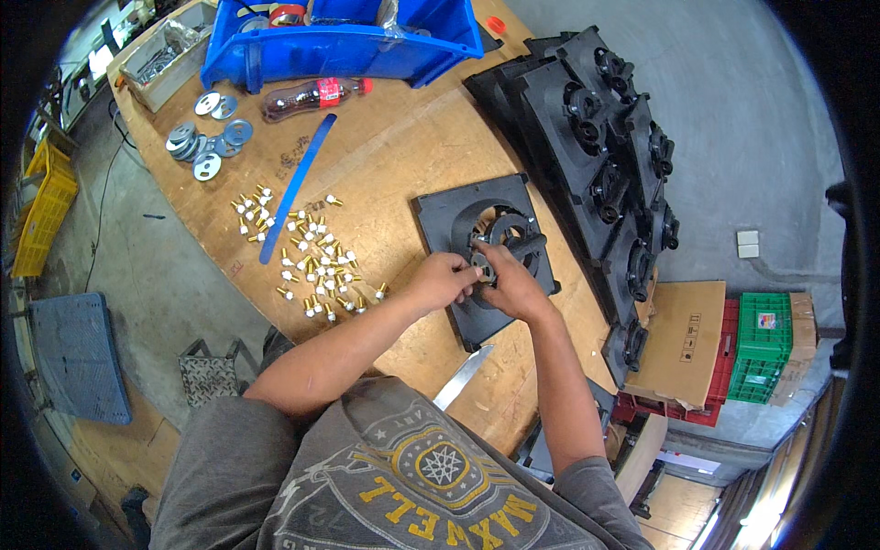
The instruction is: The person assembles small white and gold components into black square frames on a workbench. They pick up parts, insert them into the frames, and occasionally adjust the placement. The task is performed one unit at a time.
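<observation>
A black square plastic part [436, 211] with a round ring and a protruding stub lies on the wooden table in front of me. Over its near side both hands meet around a small grey slotted metal disc [487, 263]. My right hand [516, 289] has its fingers closed on the disc's edge. From the left, my left hand [442, 280] pinches at the disc's face; what sits between its fingertips, if anything, is too small to make out. Scattered left of the part are several brass-coloured bolts with white heads [316, 266]. Similar metal discs [208, 147] lie farther left.
Black plastic parts like this one [591, 165] are stacked along the right edge. At the back stand a blue bin [339, 57] and a wooden box [165, 69], with a dark drink bottle [307, 99] nearby. A blue strip [298, 188] and a metal strip [464, 377] lie on the table [394, 137].
</observation>
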Available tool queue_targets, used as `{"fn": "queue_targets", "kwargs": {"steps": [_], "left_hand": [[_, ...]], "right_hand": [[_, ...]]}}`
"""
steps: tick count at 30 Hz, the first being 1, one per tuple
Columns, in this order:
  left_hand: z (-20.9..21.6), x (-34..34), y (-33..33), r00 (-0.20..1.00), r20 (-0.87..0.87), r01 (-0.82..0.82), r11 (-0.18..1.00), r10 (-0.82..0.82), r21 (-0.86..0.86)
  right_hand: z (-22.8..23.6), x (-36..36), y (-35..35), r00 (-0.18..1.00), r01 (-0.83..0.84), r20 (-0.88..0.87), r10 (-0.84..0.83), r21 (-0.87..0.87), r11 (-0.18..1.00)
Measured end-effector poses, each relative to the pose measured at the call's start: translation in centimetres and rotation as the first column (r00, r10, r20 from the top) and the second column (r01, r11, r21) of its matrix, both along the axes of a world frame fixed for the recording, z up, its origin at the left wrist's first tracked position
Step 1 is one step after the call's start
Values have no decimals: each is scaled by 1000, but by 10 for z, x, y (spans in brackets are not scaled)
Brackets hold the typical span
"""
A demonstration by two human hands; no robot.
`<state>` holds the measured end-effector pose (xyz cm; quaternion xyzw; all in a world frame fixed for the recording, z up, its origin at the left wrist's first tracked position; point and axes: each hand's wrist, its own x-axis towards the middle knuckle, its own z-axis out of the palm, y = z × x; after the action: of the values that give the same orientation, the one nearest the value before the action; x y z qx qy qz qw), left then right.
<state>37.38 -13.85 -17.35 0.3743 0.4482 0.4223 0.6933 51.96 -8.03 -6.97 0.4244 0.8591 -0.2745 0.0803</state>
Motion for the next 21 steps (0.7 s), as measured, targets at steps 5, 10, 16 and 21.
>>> {"fn": "queue_targets", "kwargs": {"steps": [5, 10, 16, 21], "left_hand": [[3, -2, -7, 712, -556, 38, 767, 429, 641], [4, -8, 0, 994, -111, -14, 998, 7, -66], [-1, 3, 2, 999, -41, 4, 1000, -5, -18], [0, 5, -8, 802, -542, 7, 903, 251, 429]], "right_hand": [[-6, 5, 0, 1000, 8, 2, -9, 17, 1000], [-5, 5, 2, 1000, 14, -3, -14, -9, 1000], [-9, 9, 7, 999, -38, 12, 38, 21, 999], [-12, 10, 7, 1000, -10, 8, 10, 5, 1000]]}}
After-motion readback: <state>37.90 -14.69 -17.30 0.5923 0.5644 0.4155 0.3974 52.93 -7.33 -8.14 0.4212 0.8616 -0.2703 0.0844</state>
